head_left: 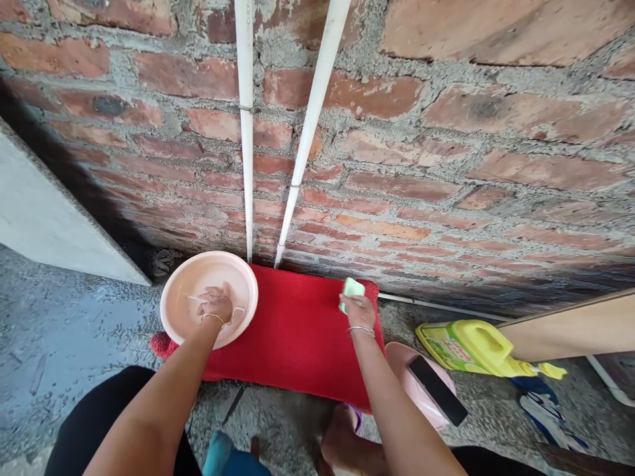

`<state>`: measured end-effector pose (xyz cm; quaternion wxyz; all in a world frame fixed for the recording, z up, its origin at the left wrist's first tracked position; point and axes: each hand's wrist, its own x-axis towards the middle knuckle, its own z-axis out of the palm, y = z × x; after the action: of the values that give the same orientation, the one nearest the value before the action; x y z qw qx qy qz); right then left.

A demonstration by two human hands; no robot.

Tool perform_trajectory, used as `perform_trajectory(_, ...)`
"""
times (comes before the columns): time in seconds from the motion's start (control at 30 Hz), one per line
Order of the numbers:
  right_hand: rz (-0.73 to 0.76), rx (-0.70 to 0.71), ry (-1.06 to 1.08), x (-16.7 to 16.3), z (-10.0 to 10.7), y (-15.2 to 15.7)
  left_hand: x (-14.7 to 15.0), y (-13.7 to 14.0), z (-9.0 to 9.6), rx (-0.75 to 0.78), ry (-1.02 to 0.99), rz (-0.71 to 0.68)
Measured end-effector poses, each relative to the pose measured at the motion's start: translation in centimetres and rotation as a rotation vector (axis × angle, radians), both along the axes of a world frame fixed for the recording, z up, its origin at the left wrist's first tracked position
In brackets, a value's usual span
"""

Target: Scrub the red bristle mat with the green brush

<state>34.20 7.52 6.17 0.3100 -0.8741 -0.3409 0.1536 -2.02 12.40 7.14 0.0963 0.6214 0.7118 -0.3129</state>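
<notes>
My left hand is down inside a pale pink basin, over its bottom, with the fingers spread. A thin whitish streak shows by the fingertips; I cannot make out what it is. The basin rests on the left end of a low surface covered with red cloth. Toward the right end of that cloth, my right hand is closed around a pale green rectangular block. Its top face shows beyond the fingers, and the rest is partly hidden by the hand.
A brick wall with two white pipes rises behind. On the right are a pink stool or lid with a black phone on it, and a yellow detergent jug lying on its side. A pale board leans at left.
</notes>
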Motion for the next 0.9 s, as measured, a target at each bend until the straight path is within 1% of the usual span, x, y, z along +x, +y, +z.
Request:
perform_trajectory(0.1, 0.151, -0.012, 0.051, -6.6, -0.3, 3.0, 0.2, 0.0, 0.7, -0.004, -0.017, 0.011)
perform_trajectory(0.17, 0.317, -0.027, 0.065, -11.0, -0.4, 4.6, 0.3, 0.1, 1.1, -0.023, -0.031, 0.028)
perform_trajectory(0.23, 0.477, -0.047, 0.039, -14.7, -0.2, 5.8, 0.3, 0.2, 1.3, -0.043, -0.046, 0.042)
perform_trajectory(0.3, 0.592, -0.078, -0.013, -17.1, 0.0, 6.6, 0.2, 0.3, 1.3, -0.049, -0.052, 0.047)
perform_trajectory(0.33, 0.633, -0.1, -0.037, -17.7, 0.1, 6.9, 0.2, 0.3, 1.2, -0.043, -0.05, 0.043)
perform_trajectory(0.4, 0.679, -0.144, -0.065, -17.9, 0.1, 7.3, 0.1, 0.2, 0.8, -0.026, -0.039, 0.022)
perform_trajectory(0.47, 0.668, -0.175, -0.072, -16.8, 0.1, 7.4, 0.1, 0.2, 0.5, -0.011, -0.026, 0.0)
perform_trajectory(0.53, 0.611, -0.191, -0.072, -14.5, 0.0, 7.2, 0.1, 0.1, 0.2, 0.003, -0.011, -0.013)
perform_trajectory(0.67, 0.448, -0.196, -0.073, -7.7, -0.3, 5.8, 0.1, -0.1, 0.0, 0.015, 0.016, -0.037)
perform_trajectory(0.73, 0.335, -0.202, -0.064, -3.5, -0.6, 4.6, -0.1, -0.2, 0.0, 0.022, 0.015, -0.06)
perform_trajectory(0.83, 0.089, -0.195, -0.051, 2.7, -0.8, 2.1, -0.4, -0.3, -0.2, 0.045, -0.008, -0.071)
perform_trajectory(0.9, -0.056, -0.179, -0.056, 6.1, -0.6, 0.2, -0.6, -0.4, -0.4, 0.054, -0.046, -0.059)
